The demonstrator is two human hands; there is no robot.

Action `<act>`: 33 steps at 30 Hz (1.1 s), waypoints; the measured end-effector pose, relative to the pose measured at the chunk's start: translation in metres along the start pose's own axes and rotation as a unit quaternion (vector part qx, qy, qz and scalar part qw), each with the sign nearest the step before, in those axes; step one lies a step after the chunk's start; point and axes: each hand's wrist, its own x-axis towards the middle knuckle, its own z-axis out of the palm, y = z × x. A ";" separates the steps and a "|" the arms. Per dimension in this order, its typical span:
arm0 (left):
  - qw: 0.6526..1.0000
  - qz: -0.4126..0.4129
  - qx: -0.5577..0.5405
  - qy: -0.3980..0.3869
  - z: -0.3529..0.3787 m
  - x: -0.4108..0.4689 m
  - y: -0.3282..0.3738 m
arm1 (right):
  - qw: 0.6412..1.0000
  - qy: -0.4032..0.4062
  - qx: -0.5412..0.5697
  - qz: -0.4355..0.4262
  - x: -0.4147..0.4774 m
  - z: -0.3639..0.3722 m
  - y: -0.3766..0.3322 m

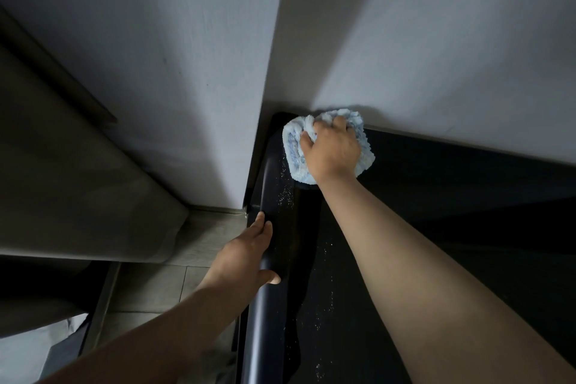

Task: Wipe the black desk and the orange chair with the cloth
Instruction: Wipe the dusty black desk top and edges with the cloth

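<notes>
The right hand [332, 150] grips the bunched light-blue cloth [294, 151], fingers curled into the pile, and presses it onto the black desk [436, 184]. The cloth sits at the desk's far left corner, touching the grey wall [436, 40]. The left hand [246, 254] holds a dark rounded bar [268, 184] lying along the desk's left edge (fingers wrapped over the top, thumb on the near side). Pale specks [285, 196] are scattered on the desk surface between the two hands. Grey floor tiles [149, 284] show at lower left.
</notes>
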 end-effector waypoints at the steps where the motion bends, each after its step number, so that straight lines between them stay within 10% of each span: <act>1: 1.000 0.000 -0.001 0.000 0.000 0.000 0.000 | 1.000 0.001 0.003 -0.001 -0.003 0.000 0.000; 33: 0.997 0.002 -0.067 0.029 0.006 -0.005 -0.004 | 0.999 0.031 0.004 0.032 -0.111 -0.001 0.004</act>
